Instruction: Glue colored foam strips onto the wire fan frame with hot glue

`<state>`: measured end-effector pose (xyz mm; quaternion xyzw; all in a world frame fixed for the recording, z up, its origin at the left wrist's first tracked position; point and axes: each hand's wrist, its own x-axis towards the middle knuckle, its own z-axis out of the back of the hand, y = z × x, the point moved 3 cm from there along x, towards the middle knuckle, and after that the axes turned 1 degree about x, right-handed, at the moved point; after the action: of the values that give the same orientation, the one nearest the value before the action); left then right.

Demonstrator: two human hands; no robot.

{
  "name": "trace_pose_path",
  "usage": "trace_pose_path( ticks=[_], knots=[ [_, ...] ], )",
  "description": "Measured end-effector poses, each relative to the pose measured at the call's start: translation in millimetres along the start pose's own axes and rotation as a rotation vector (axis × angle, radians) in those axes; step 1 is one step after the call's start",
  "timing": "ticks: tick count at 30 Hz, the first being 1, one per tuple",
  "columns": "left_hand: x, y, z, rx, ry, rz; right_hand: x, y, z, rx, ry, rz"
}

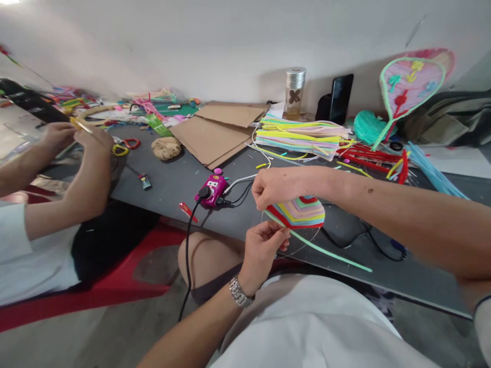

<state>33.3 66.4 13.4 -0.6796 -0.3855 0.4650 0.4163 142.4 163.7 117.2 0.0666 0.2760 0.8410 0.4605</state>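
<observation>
My right hand (pixel 282 186) is closed in a pinch on the top edge of a small fan-shaped piece (pixel 301 212) made of coloured pipe cleaner bands with a red rim. My left hand (pixel 263 245), with a metal watch on its wrist, pinches the piece's lower edge where a light green pipe cleaner (pixel 326 251) runs off to the right. Both hands hold the piece just above the near edge of the dark table (pixel 172 179).
A pink power strip (pixel 212 190) with black and white cables lies just left of my hands. A stack of coloured pipe cleaners (pixel 299 135), cardboard sheets (pixel 215 135), a metal-lidded jar (pixel 294 92) and a finished fan (pixel 408 84) sit further back. Another person's hands (pixel 76 135) work at the left.
</observation>
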Motion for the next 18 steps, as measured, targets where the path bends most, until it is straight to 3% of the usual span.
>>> trace_pose_path(
  ticks=[3, 13, 18],
  knots=[
    [2, 2, -0.9, 0.026, 0.015, -0.011, 0, -4, -4, 0.112, 0.161, -0.066],
    [4, 1, -1.0, -0.036, 0.043, 0.013, -8, -9, 10, 0.345, 0.073, 0.171],
    [5, 2, -2.0, -0.106, 0.052, 0.014, -11, -9, 6, 0.402, 0.077, 0.256]
  ],
)
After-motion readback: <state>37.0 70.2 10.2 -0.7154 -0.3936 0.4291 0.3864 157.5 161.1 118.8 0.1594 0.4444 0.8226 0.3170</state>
